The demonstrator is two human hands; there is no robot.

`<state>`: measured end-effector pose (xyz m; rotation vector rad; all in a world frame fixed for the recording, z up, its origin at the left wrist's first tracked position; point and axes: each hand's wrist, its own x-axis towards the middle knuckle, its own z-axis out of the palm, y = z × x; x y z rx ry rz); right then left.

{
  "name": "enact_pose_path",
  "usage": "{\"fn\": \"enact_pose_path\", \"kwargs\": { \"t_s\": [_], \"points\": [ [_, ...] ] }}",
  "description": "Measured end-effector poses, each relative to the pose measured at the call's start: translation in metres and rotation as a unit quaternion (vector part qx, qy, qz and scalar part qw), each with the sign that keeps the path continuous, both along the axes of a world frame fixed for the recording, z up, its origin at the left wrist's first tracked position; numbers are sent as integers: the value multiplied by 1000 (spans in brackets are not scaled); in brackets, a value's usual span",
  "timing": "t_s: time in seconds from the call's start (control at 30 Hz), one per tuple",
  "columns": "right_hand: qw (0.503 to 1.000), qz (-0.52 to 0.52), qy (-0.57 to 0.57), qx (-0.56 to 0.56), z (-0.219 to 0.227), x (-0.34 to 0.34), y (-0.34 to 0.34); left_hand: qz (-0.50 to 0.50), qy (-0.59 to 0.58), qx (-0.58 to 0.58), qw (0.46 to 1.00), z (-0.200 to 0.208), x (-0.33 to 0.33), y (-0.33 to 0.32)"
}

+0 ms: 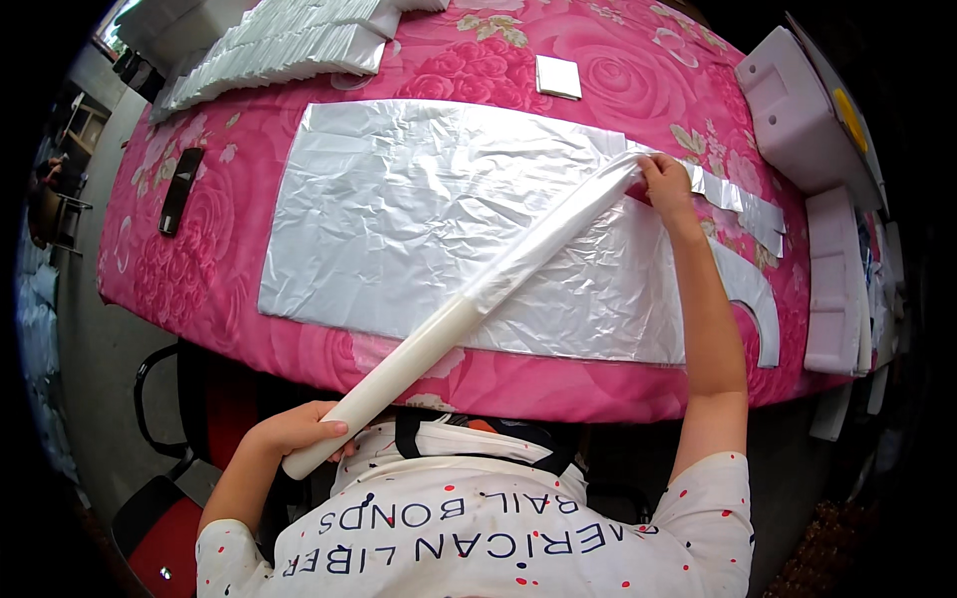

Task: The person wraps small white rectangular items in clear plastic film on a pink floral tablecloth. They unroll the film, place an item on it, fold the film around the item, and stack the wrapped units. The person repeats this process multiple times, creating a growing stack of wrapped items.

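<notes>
My left hand (299, 429) is closed round the near end of a long white tube (394, 374), just beyond the table's front edge. The tube slants up to the right over the table. A silvery-white plastic bag (563, 224) is drawn over its far part, wrinkled along the length. At the far end my right hand (666, 185) pinches the bag's end between thumb and fingers. Beneath lies a stack of large, flat, silvery-white plastic bags (389, 199), creased and spread over the table's middle. The tube's far tip is hidden inside the film.
A pink floral cloth (478, 65) covers the table. Rows of folded white packets (289, 60) stand far left, near a long black object (181, 191). A small white folded square (557, 77) lies at the back. Film strips (743, 204) and white foam boxes (797, 110) are at right.
</notes>
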<state>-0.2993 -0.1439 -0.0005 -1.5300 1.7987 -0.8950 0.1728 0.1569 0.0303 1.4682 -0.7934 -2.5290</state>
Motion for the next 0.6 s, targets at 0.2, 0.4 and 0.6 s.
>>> {"fn": "enact_pose_path", "kwargs": {
  "t_s": [0.2, 0.4, 0.6],
  "points": [
    [997, -47, 35, -59, -12, -83, -7, -122, -9, -2, 993, 18, 33, -21],
    [997, 26, -70, -25, -13, 1, 3, -339, -171, -357, 853, 63, -30, -110],
    [990, 121, -65, -6, 3, 64, 10, -304, -326, -682, 579, 48, -103, -149]
  ]
}}
